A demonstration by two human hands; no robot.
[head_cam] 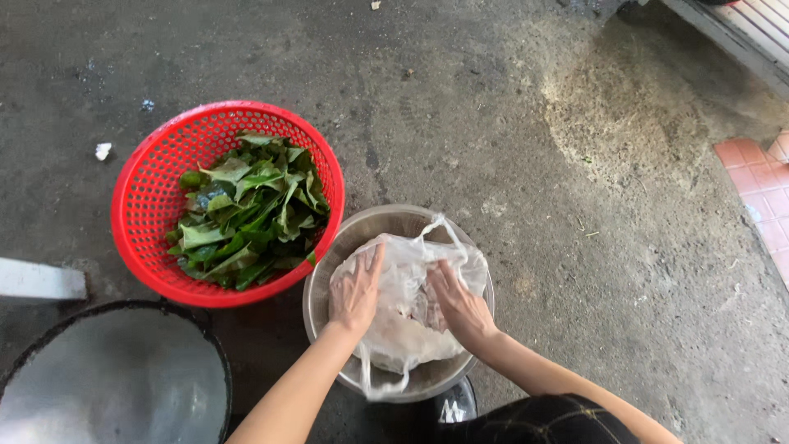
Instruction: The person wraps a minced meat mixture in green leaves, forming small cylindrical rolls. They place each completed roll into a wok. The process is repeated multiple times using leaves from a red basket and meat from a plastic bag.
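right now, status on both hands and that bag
Left hand and right hand flat on plastic bag. Bag in metal bowl. Red basket beside it.

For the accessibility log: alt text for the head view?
Both hands, left hand and right hand, press on a translucent plastic bag in a metal bowl on concrete ground. A red basket of green leaves sits beside it.

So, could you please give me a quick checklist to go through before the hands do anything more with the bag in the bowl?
1. Bag sits inside the bowl: ok.
2. Left hand on the bag: ok.
3. Right hand on the bag: ok.
4. Bag's mouth open: cannot tell.
5. Basket of leaves stands upright beside the bowl: ok.
6. Bag handle hangs over the bowl's near rim: not ok.
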